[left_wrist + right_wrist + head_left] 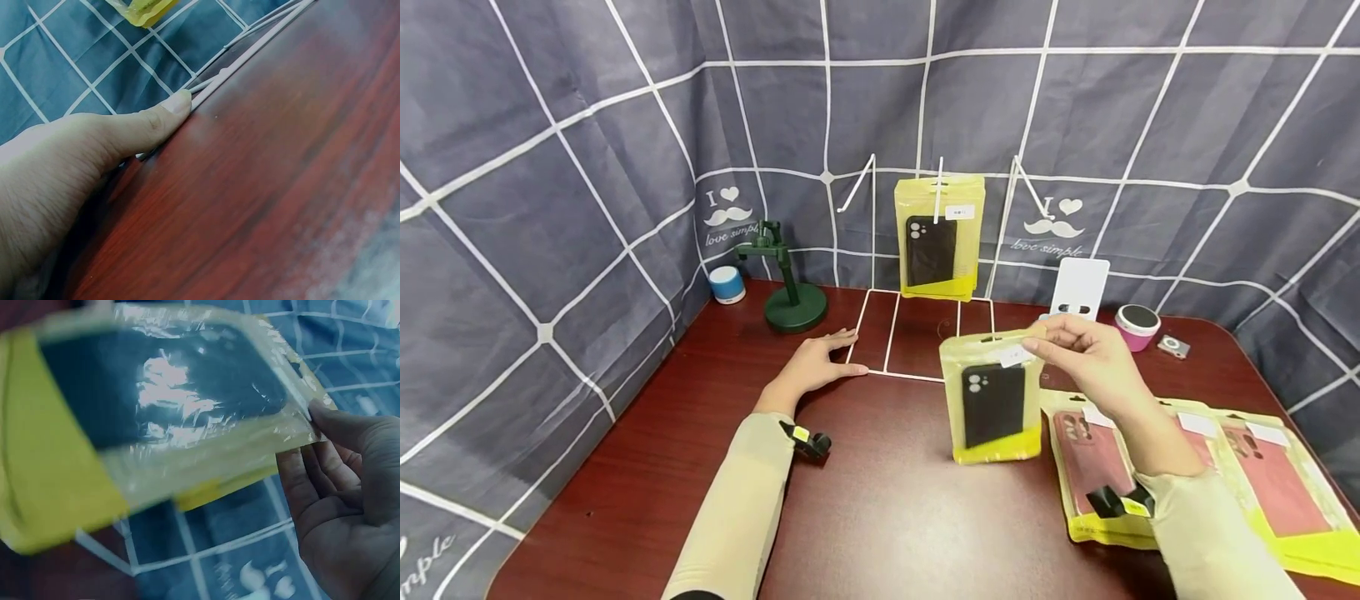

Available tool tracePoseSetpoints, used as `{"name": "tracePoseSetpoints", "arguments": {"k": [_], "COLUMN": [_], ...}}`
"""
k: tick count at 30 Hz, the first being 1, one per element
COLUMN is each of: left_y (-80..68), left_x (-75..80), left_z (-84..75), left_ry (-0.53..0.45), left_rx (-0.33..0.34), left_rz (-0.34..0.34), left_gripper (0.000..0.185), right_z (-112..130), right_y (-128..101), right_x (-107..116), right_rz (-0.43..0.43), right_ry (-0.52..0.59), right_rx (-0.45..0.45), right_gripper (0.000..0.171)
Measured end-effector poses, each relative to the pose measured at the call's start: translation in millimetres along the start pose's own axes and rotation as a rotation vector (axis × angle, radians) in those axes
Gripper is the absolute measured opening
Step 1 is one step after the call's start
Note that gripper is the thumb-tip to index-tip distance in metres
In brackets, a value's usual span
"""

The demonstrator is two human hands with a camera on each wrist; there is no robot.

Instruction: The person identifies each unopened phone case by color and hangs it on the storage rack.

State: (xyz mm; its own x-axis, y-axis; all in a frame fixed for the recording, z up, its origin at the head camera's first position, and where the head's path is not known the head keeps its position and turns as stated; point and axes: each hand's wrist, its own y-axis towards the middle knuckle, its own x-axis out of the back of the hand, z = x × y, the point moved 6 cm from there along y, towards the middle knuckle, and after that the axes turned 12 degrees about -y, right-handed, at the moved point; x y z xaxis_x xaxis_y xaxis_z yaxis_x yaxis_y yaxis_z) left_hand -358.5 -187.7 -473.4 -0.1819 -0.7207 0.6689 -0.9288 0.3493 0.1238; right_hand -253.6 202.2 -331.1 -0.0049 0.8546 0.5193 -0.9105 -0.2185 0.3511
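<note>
Right hand pinching the top edge of a crinkly yellow-and-clear plastic pouch, fingers curled onto it, thumb behind — pouch hanging upright above the dark red wood-grain table, just in front of the wire rack's base. Inside the pouch: a black phone case, rectangular, camera cut-out top left. Glossy film, glare across it in the right wrist view.

Left hand flat on the table, fingers straight, thumb tip touching the thin white wire rack. Holding nothing.

On the rack's upright hooks, a second like pouch with another black case. Right of the table, two flat pouches holding pink cases, lying side by side.
</note>
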Motion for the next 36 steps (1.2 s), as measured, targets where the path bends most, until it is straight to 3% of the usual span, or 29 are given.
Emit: {"name": "tracePoseSetpoints", "arguments": {"k": [4, 10, 18, 24, 32, 36], "left_y": [-1.2, 0.1, 5.3, 6.8, 5.1, 3.6], "left_x": [2.9, 2.9, 0.5, -1.5, 0.6, 1.0], "left_z": [2.4, 5.4, 1.6, 0.6, 2.6, 3.7], "left_ry": [-0.003, -0.001, -0.011, 0.005, 0.007, 0.007], "left_rx": [0.003, 0.018, 0.013, 0.009, 0.007, 0.007], "left_rz": [-0.008, -0.001, -0.001, 0.002, -0.007, -0.011], "left_gripper": [0.094, 0.095, 0.095, 0.095, 0.093, 0.091], "right_z": [27, 61, 91, 87, 67, 59], "right_y": [16, 40, 74, 93, 111, 119], "right_x": [-9, -24, -28, -24, -26, -30], "right_rz": [-0.049, -0.160, -0.357, -0.472, -0.536, -0.543], "right_ry": [0.031, 0.051, 0.219, 0.226, 0.154, 0.179], "right_rx": [0.100, 0.151, 0.218, 0.182, 0.134, 0.123], "right_gripper": [0.012, 0.015, 0.014, 0.014, 0.016, 0.018]}}
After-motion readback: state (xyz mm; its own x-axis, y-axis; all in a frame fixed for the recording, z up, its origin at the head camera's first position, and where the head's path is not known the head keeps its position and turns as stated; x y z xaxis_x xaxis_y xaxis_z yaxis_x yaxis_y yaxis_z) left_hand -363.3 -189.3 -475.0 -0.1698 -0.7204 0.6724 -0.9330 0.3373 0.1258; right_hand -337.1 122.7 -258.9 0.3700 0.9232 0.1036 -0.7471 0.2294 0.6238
